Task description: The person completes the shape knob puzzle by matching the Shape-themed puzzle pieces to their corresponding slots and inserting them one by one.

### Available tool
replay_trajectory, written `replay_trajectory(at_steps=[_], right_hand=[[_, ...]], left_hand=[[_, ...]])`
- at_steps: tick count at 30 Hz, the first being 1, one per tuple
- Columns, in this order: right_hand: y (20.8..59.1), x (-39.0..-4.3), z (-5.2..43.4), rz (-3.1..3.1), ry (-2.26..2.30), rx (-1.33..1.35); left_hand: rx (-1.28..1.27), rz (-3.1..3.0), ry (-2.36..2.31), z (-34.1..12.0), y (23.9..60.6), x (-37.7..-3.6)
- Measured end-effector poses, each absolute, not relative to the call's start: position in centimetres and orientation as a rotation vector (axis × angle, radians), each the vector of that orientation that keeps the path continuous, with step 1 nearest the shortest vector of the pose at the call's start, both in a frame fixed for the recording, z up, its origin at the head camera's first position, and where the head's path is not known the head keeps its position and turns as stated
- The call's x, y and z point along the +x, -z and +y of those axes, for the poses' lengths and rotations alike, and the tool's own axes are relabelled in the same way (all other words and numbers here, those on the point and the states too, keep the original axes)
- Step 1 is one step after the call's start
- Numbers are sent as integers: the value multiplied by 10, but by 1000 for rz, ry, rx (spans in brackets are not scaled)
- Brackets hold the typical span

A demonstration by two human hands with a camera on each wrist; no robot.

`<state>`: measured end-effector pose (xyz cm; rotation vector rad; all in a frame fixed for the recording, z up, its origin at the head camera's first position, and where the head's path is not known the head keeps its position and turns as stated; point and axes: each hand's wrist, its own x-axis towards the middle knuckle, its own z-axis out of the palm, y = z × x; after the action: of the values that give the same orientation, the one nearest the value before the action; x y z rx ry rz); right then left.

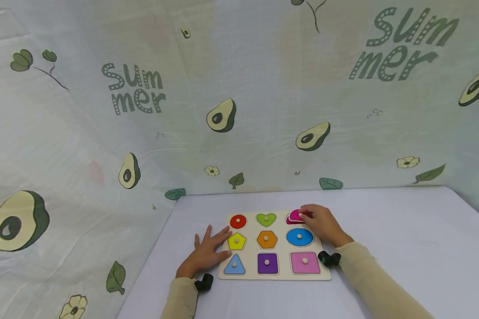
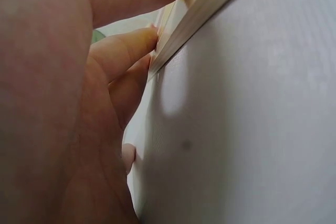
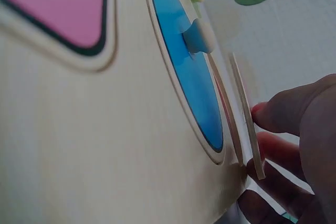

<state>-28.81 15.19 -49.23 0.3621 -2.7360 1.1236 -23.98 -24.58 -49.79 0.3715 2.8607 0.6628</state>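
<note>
A wooden knob puzzle board (image 1: 251, 264) lies flat on the table. My right hand (image 1: 323, 223) pinches a magenta puzzle piece (image 1: 295, 215) at the board's far right corner. In the right wrist view that piece (image 3: 247, 114) appears edge-on, raised off the board, with thumb and fingers at its far face. Its matching recess is partly covered by it. My left hand (image 1: 207, 252), fingers spread, rests on the board's left edge, near the yellow pentagon (image 1: 232, 243) and the light blue triangle (image 1: 230, 269).
Other knobbed pieces sit in the board: a red circle (image 1: 234, 223), green heart (image 1: 262, 218), orange hexagon (image 1: 261, 243), blue oval (image 1: 293, 239), purple square (image 1: 262, 268) and pink rectangle (image 1: 299, 268). A printed cloth (image 1: 263, 146) hangs behind the white table (image 1: 403, 248).
</note>
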Motion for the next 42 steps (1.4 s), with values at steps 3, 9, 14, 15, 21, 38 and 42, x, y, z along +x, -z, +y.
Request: replay_trajectory(at_steps=[3, 9, 14, 15, 21, 38, 42], right_hand=[[492, -291, 150, -2756, -1092, 376], [490, -296, 145, -2811, -996, 379], [486, -295, 143, -2843, -958, 371], [485, -294, 143, -2847, -961, 376], [481, -292, 141, -2873, -948, 385], [485, -290, 142, -2883, -911, 427], [484, -287, 147, -2862, -1010, 391]], left_hand=[[362, 2859, -669, -246, 497, -239], [337, 2859, -661, -248, 499, -237], [344, 2863, -666, -248, 499, -236], [344, 2861, -669, -248, 499, -236], [369, 2864, -663, -248, 497, -237], [396, 2869, -683, -248, 497, -238], [394, 2869, -685, -247, 496, -238]])
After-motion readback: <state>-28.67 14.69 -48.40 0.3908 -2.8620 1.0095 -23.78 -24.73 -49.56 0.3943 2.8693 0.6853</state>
